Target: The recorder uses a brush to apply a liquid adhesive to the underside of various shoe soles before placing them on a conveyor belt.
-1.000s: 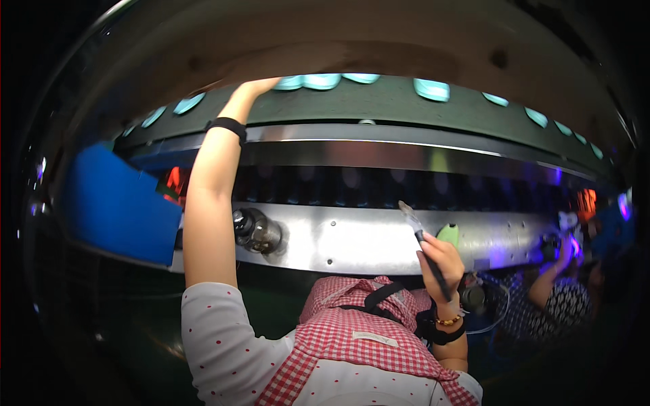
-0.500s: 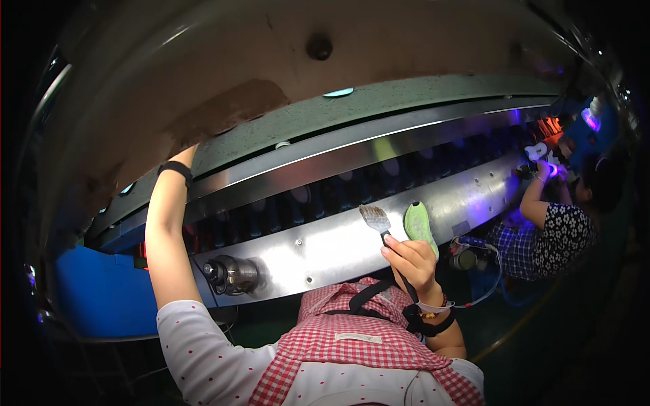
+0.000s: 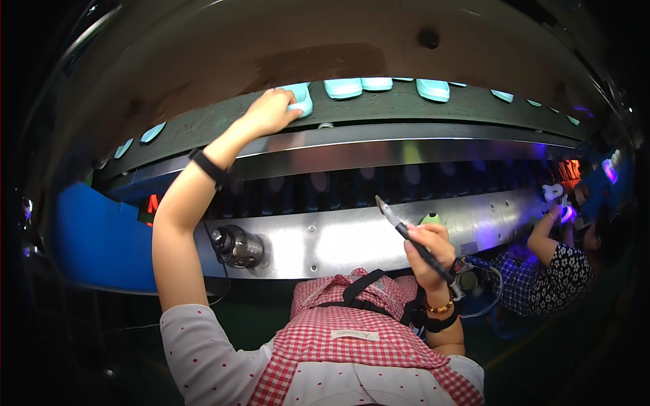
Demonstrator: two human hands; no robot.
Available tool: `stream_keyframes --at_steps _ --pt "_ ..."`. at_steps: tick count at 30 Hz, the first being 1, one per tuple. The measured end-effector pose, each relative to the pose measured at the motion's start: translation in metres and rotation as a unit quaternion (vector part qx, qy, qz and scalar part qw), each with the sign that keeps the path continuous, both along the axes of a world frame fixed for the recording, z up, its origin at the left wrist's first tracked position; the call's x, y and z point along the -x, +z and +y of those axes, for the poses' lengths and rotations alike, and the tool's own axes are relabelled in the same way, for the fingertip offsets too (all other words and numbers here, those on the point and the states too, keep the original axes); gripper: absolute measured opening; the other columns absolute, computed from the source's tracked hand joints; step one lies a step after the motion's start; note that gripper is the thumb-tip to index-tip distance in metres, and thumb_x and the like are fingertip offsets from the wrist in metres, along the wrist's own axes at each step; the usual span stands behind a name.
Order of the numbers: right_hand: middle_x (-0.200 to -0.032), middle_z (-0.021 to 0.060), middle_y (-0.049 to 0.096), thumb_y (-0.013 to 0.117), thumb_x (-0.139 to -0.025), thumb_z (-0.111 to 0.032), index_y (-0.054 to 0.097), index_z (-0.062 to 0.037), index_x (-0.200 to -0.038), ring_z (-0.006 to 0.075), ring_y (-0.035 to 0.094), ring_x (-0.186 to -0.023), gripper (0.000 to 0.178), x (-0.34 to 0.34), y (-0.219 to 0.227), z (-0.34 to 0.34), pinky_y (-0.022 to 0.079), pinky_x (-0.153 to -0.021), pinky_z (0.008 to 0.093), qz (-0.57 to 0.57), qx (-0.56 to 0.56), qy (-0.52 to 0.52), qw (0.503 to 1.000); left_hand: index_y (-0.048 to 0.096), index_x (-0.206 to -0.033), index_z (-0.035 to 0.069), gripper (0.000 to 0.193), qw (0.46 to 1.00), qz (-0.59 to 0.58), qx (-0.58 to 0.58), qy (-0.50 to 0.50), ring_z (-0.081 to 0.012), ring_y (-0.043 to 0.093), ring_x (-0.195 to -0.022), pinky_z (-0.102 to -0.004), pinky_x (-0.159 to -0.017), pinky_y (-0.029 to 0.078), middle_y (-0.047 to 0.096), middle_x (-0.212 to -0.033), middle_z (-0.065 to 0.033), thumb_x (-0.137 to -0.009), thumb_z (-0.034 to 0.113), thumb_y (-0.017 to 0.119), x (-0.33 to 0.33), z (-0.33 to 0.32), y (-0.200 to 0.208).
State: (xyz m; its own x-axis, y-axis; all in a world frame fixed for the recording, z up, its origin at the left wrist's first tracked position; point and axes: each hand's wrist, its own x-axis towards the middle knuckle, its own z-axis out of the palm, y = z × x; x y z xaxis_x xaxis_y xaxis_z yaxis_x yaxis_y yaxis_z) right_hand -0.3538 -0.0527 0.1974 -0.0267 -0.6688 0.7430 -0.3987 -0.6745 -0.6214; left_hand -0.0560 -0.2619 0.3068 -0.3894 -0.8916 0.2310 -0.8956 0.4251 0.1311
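My left hand (image 3: 269,111) reaches far up onto the dark conveyor belt (image 3: 406,107) and grips a light blue shoe sole (image 3: 300,99) at the belt's near edge. A black band sits on that wrist. My right hand (image 3: 430,252) is held close to my chest, shut on a thin dark brush (image 3: 406,233) whose tip points up and to the left. A pale green piece (image 3: 429,218) shows just behind that hand. Several more light blue soles (image 3: 376,85) lie in a row along the belt.
A shiny metal panel (image 3: 338,240) with a round motor housing (image 3: 237,246) runs below the belt. A blue bin (image 3: 101,240) stands at the left. Another person in a patterned sleeve (image 3: 542,267) works at the right, near purple lights (image 3: 567,212).
The view has swung back level. My left hand, stretched toward the belt before, now grips a light blue sole. My right hand still holds the brush in about the same place.
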Motion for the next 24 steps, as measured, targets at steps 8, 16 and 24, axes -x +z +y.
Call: stream_keyframes --at_steps 8,16,24 --pt "-0.092 0.0141 0.062 0.060 -0.073 0.004 0.061 0.0041 -0.091 0.0197 0.060 -0.088 0.019 0.001 -0.008 -0.023 0.045 -0.082 0.0281 -0.324 -0.243 0.192 0.894 0.048 -0.108 -0.002 0.030 0.637 0.752 0.164 0.052 -0.0215 0.042 -0.108 -0.0339 -0.095 0.031 0.047 -0.110 -0.0133 -0.079 0.009 0.047 0.008 0.136 -0.075" --pt "-0.094 0.0187 0.062 0.059 -0.075 0.001 0.059 0.0057 -0.094 0.0208 0.060 -0.087 0.020 -0.009 -0.005 -0.035 0.046 -0.084 0.0309 -0.418 -0.346 0.312 0.780 0.031 -0.127 -0.002 0.068 0.307 0.866 -0.367 -0.144 -0.0305 0.051 -0.106 -0.0458 -0.092 0.041 0.049 -0.116 -0.0188 -0.076 0.033 0.058 0.015 0.205 -0.150" --pt "-0.092 0.0152 0.063 0.062 -0.075 -0.002 0.059 0.0059 -0.095 0.0159 0.061 -0.082 0.022 -0.027 -0.020 -0.046 0.047 -0.078 0.0255 -0.325 -0.419 0.295 0.795 0.032 -0.130 0.007 0.075 0.254 0.862 -0.419 -0.131 -0.0337 0.048 -0.109 -0.0473 -0.094 0.037 0.047 -0.119 -0.0181 -0.080 0.062 0.039 0.078 0.204 -0.170"
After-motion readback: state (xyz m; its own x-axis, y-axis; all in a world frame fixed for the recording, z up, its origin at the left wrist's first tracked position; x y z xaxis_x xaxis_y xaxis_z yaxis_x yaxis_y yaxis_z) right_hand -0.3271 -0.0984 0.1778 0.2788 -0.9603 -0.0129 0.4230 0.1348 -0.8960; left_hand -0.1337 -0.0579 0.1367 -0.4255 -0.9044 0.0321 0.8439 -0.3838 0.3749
